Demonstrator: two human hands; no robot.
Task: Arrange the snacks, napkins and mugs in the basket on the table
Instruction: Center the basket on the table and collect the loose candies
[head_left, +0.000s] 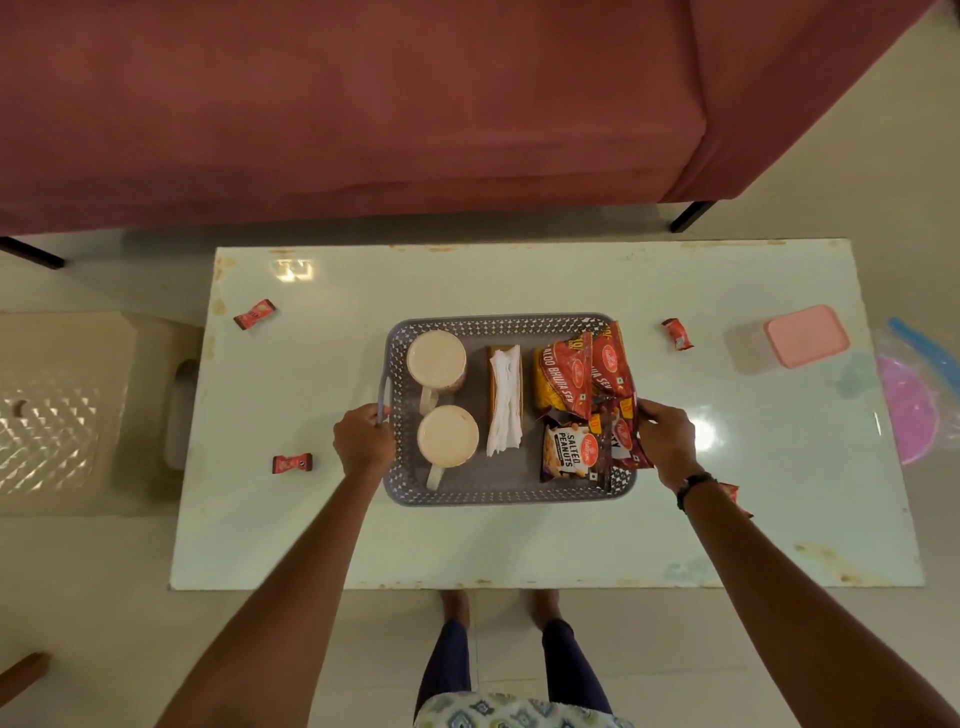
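A grey perforated basket (498, 491) sits on the middle of the pale table (519, 545). Inside it, two white mugs (436, 361) (448, 435) stand at the left. A stack of white napkins (505, 400) lies in the middle. At the right lie several snack packets: red-and-yellow ones (563, 376) at the back and a salted peanuts packet (569, 452) at the front. My left hand (363, 441) grips the basket's left handle. My right hand (667, 439) holds the basket's right side, against a dark red packet (626, 434).
Small red candy wrappers lie loose on the table: one at the back left (254, 314), one at the front left (292, 463), one at the back right (678, 333). A pink-lidded box (805, 336) stands at the far right. A maroon sofa (363, 104) is behind, a beige stool (62, 405) to the left.
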